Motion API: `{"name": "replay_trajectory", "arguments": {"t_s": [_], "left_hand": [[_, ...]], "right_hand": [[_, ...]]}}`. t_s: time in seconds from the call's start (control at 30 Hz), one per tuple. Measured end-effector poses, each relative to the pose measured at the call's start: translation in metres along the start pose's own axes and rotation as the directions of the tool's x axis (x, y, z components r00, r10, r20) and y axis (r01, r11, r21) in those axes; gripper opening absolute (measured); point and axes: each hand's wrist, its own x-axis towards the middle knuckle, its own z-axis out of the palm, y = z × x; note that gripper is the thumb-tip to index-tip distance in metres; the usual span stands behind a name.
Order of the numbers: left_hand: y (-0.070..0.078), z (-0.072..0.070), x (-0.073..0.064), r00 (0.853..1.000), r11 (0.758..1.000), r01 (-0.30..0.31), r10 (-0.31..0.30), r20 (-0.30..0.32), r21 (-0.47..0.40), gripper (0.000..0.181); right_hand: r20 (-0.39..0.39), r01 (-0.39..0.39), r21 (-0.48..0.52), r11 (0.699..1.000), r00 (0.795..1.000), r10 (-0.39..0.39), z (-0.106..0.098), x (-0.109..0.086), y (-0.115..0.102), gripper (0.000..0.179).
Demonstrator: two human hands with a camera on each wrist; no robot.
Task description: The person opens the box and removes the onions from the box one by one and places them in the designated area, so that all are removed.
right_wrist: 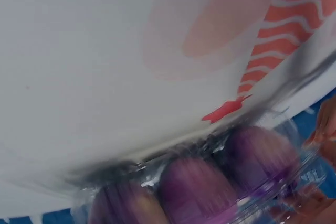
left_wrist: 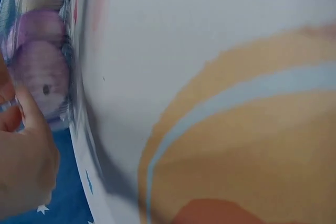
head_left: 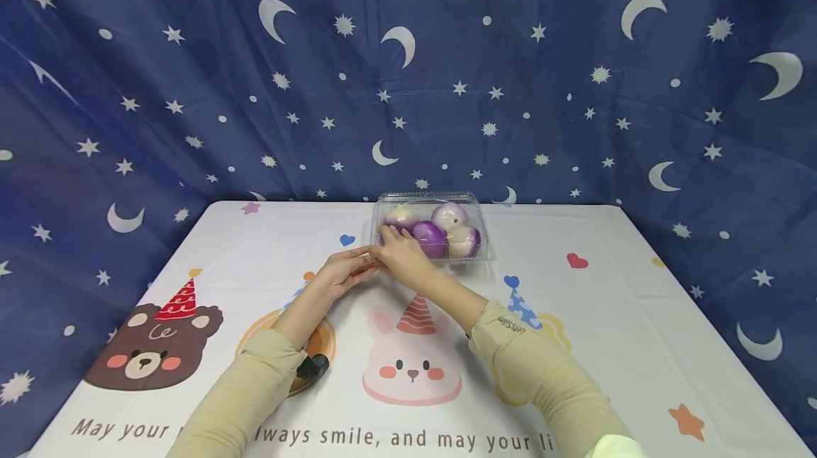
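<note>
A clear plastic clamshell box sits near the far edge of the table, its lid down over several purple-and-white onions. My right hand is at the box's near left corner, fingers over the lid and thumb lower at the edge. In the right wrist view, blurred fingertips grip either side of the rim. My left hand meets the same corner from the left, its fingers close to the right thumb. The left wrist view has the left hand pinching there, partly cut off by the frame.
A white tablecloth printed with animal faces, hearts and lettering covers the table. Behind it hangs a blue curtain with moons and stars, right at the table's far edge. A small black object shows beside the left sleeve.
</note>
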Motion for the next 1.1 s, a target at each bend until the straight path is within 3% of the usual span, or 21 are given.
{"name": "replay_trajectory", "arguments": {"t_s": [0.03,0.07,0.1,0.17,0.2,0.23,0.27,0.3,0.33,0.4,0.47,0.6,0.77,0.87,1.1], "left_hand": [[-0.001,0.001,0.000,1.000,1.000,-0.004,0.004,-0.013,-0.006,0.046],[-0.005,-0.003,0.005,0.999,0.999,-0.029,0.030,0.017,-0.038,0.043],[-0.005,0.000,0.006,0.999,1.000,-0.030,0.030,-0.039,0.002,0.043],[0.006,0.028,-0.013,0.987,0.997,-0.011,0.023,-0.156,0.078,0.044],[0.017,0.048,-0.030,0.976,0.994,0.001,0.023,-0.217,0.107,0.046],[0.026,0.063,-0.042,0.970,0.993,-0.003,0.032,-0.240,0.120,0.046],[0.030,0.073,-0.048,0.962,0.991,-0.003,0.039,-0.271,0.131,0.046],[0.039,0.089,-0.059,0.940,0.987,0.035,0.022,-0.341,0.160,0.048],[0.042,0.094,-0.062,0.935,0.987,0.035,0.024,-0.355,0.159,0.049],[0.045,0.098,-0.063,0.928,0.988,0.039,0.020,-0.373,0.148,0.049],[0.044,0.093,-0.057,0.920,0.985,0.075,-0.007,-0.392,0.158,0.050],[0.048,0.092,-0.060,0.929,0.984,0.097,-0.037,-0.368,0.148,0.051],[0.047,0.092,-0.062,0.936,0.986,0.082,-0.026,-0.351,0.145,0.052],[0.045,0.091,-0.062,0.936,0.984,0.078,-0.017,-0.352,0.160,0.050],[0.044,0.091,-0.061,0.924,0.973,0.100,-0.013,-0.383,0.208,0.048]], "right_hand": [[0.019,-0.013,-0.007,1.000,1.000,0.013,0.000,0.000,-0.002,0.021],[0.039,-0.027,-0.021,0.999,0.999,0.028,-0.001,-0.001,-0.004,0.021],[0.059,-0.038,-0.034,0.999,0.997,0.040,-0.001,-0.001,-0.006,0.022],[0.087,-0.039,-0.068,0.997,0.995,0.044,-0.002,-0.001,-0.009,0.023],[0.096,-0.046,-0.081,0.996,0.994,0.053,-0.002,-0.002,-0.009,0.023],[0.103,-0.056,-0.086,0.995,0.993,0.064,-0.002,-0.003,-0.009,0.023],[0.106,-0.065,-0.088,0.994,0.992,0.074,-0.002,-0.003,-0.009,0.024],[0.101,-0.073,-0.081,0.994,0.992,0.081,-0.002,-0.004,-0.008,0.026],[0.090,-0.079,-0.078,0.994,0.992,0.086,-0.002,-0.004,-0.007,0.028],[0.075,-0.101,-0.039,0.994,0.992,0.103,-0.003,-0.003,-0.006,0.031],[0.068,-0.099,0.003,0.995,0.993,0.099,-0.004,-0.003,-0.004,0.031],[0.060,-0.106,0.087,0.991,0.993,0.101,-0.008,-0.001,-0.003,0.017],[0.004,-0.097,0.129,0.987,0.995,0.097,-0.010,-0.004,0.000,0.006],[-0.037,-0.064,0.121,0.991,0.997,0.069,-0.009,-0.009,0.002,0.009],[-0.101,-0.031,0.171,0.985,0.994,0.049,-0.008,-0.025,0.013,0.034]]}}
